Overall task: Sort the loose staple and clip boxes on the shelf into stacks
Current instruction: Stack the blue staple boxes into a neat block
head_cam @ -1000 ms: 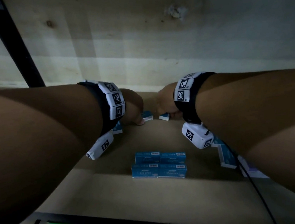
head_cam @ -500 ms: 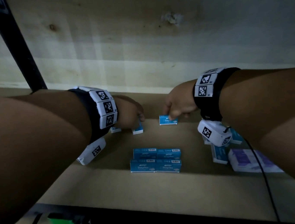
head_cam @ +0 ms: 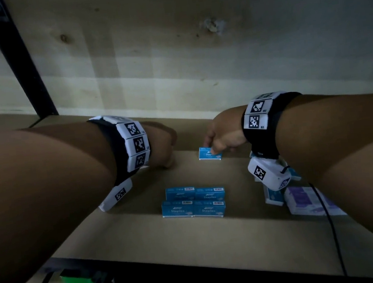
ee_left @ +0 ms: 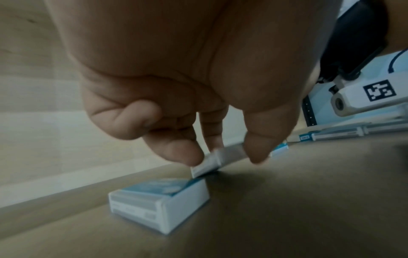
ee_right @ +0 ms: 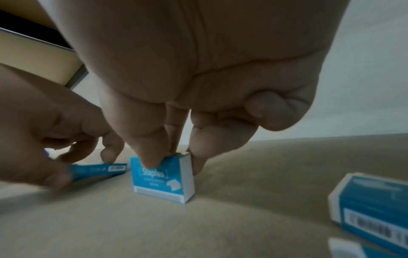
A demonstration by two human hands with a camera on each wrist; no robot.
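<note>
Since a second ago both hands have drawn back from the wall, the right hand (head_cam: 223, 132) pinching a staple box (head_cam: 210, 153) at 12 o'clock of the stack (head_cam: 193, 202), the left hand (head_cam: 161, 144) seemingly pinching another box (ee_left: 229, 155), so stacking comes next.

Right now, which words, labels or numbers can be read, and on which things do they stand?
"Staples": small blue cardboard box pinched by the right hand.
"Staples": front boxes of the blue group on the shelf.
Barcodes, small print, purple-and-white box: blurred, unreadable.
Wristband squares: patterns, not text.
</note>
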